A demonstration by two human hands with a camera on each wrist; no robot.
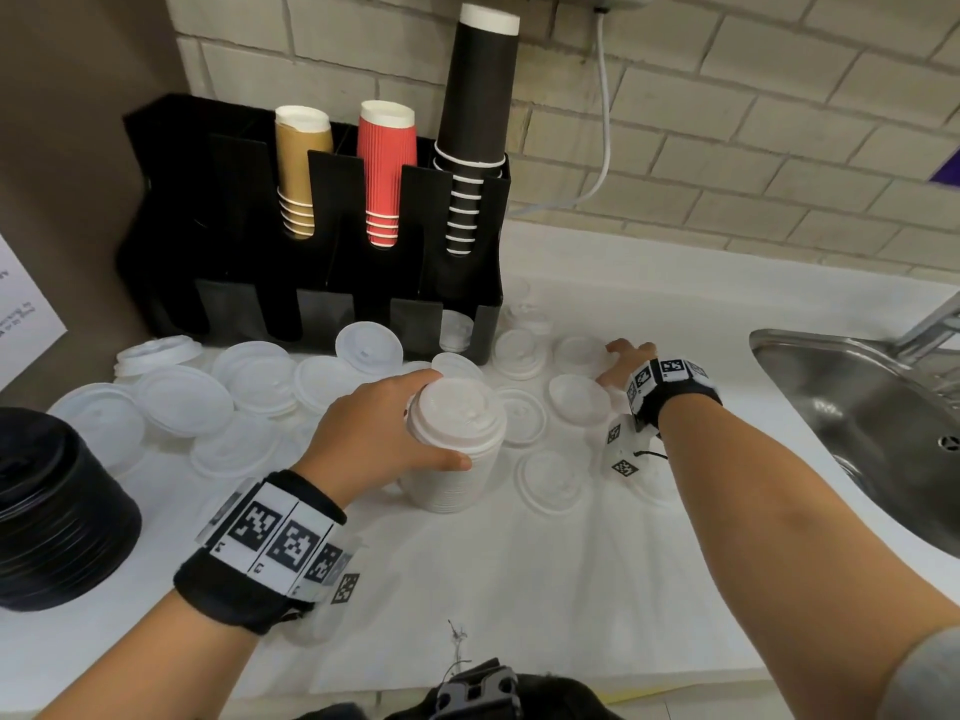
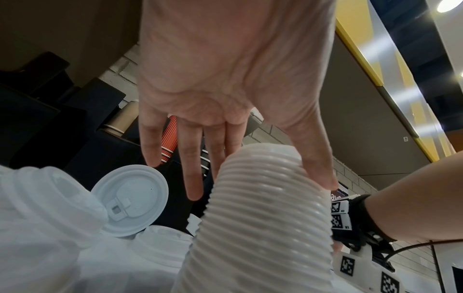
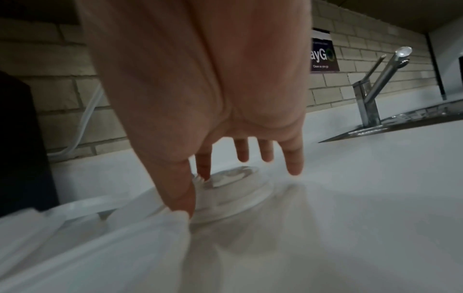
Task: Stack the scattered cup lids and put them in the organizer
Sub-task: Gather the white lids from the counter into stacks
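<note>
My left hand (image 1: 431, 420) grips a tall stack of white lids (image 1: 454, 459) standing on the white counter, thumb (image 2: 318, 168) on one side of the stack (image 2: 265, 218) and fingers on the other. My right hand (image 1: 613, 362) reaches to the far right over a clear lid (image 1: 579, 353). Its fingers are spread and fairly straight, with the thumb (image 3: 183, 204) at the rim of that lid (image 3: 233, 190); the view is blurred. Several loose white and clear lids (image 1: 182, 400) lie scattered before the black organizer (image 1: 171, 200). One low slot holds clear lids (image 1: 456, 330).
The organizer's upper slots carry brown (image 1: 301, 168), red (image 1: 385, 168) and black cup stacks (image 1: 475, 122). A stack of black lids (image 1: 57, 511) stands at the left edge. A steel sink (image 1: 857, 418) with a tap (image 1: 930, 324) is on the right; a white cable (image 1: 602, 122) hangs on the brick wall.
</note>
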